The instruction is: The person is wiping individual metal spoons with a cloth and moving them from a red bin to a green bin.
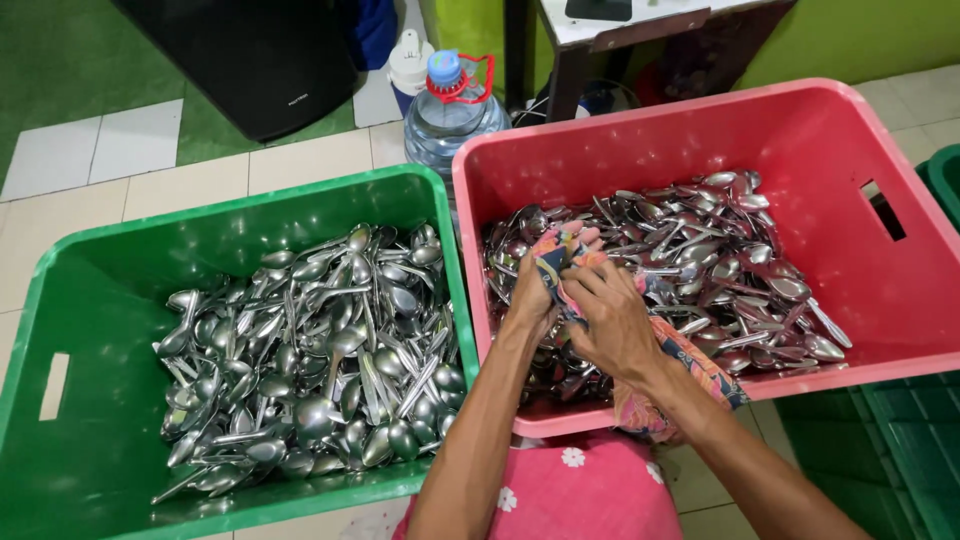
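My left hand and my right hand are together over the near left part of the red crate. Both hands grip a patterned orange and blue cloth, which drapes under my right wrist and over the crate's front rim. Whether a spoon is wrapped in the cloth I cannot tell. The red crate holds a heap of metal spoons. To its left, a green crate holds another heap of metal spoons.
A large clear water bottle with a blue cap stands behind the gap between the crates. A black box and table legs are at the back. More green crates sit at the right. The floor is tiled.
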